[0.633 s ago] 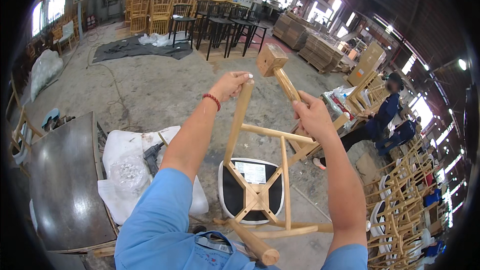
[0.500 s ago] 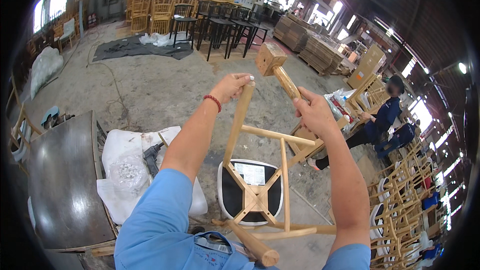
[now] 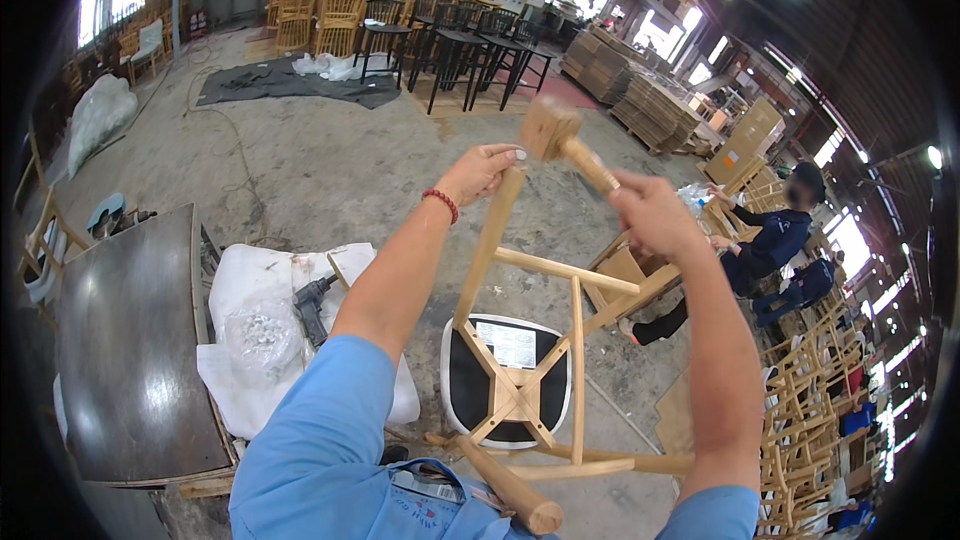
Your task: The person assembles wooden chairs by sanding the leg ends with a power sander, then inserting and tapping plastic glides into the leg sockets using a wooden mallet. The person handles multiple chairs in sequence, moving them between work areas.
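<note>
An upside-down wooden chair stands before me, the black underside of its white-edged seat showing with crossed wooden braces. At the upper end of one chair leg, my left hand is closed, fingertips pinching a small white piece that looks like a foot glide. My right hand is wrapped round the handle of a wooden mallet. The block-shaped mallet head, slightly blurred, hangs just above and beside the leg end. I cannot tell whether it touches the white piece.
On the left, a power drill and a clear bag of small white pieces lie on white foam, beside a dark metal-topped table. A co-worker stands at right near wooden chairs. Black bar chairs stand behind.
The mallet head has come down closer to the leg end, blurred by motion. My left hand stays at the leg tip. The view has shifted slightly, and the co-worker's arm has risen.
</note>
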### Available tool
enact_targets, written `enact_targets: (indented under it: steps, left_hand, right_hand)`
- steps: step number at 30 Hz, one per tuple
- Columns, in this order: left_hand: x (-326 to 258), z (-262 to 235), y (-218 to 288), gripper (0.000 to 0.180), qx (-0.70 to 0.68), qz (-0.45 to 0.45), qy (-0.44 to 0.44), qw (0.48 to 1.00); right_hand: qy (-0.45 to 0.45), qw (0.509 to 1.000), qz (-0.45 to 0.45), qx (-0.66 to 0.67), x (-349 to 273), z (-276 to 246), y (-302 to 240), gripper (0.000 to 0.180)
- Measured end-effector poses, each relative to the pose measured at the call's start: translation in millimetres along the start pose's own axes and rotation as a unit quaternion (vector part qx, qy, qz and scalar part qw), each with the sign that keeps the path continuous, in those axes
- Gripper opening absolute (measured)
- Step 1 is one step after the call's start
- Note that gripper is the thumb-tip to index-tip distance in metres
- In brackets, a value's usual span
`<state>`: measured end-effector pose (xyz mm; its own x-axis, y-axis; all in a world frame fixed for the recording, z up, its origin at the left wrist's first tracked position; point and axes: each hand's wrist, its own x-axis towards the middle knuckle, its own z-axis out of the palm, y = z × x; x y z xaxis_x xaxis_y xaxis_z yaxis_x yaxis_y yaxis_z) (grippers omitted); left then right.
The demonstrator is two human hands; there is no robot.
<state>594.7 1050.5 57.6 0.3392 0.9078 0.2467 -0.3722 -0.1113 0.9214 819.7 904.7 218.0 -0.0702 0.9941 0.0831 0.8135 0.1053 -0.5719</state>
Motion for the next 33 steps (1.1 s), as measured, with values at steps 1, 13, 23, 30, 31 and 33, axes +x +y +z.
enact_targets:
  steps: [1,13,23,30,31,33]
  left_hand:
    - [-1,4,-4,0.038,-0.024,0.009,-0.002,1.000]
    - [-18,3,-69,0.035,-0.116,0.040,0.183,0.976]
    - [0,19,-91,0.036,-0.004,0.059,0.187,0.981]
    - [0,14,-76,0.033,-0.060,0.039,0.218,0.973]
    - [7,44,-87,0.033,-0.109,0.024,0.178,0.978]
    - [8,54,-95,0.034,-0.090,0.007,0.174,0.980]
  right_hand:
    - [0.016,1.000,-0.010,0.016,-2,-11,-6,0.042]
    - [0.072,0.995,0.001,0.072,-18,22,49,0.042]
    - [0.318,0.947,0.043,0.032,-91,-125,58,0.051]
    - [0.544,0.839,-0.004,0.007,-44,-185,139,0.051]
    - [0.546,0.786,-0.014,-0.289,-65,-196,194,0.052]
    - [0.342,0.864,0.142,-0.339,-71,-178,249,0.044]
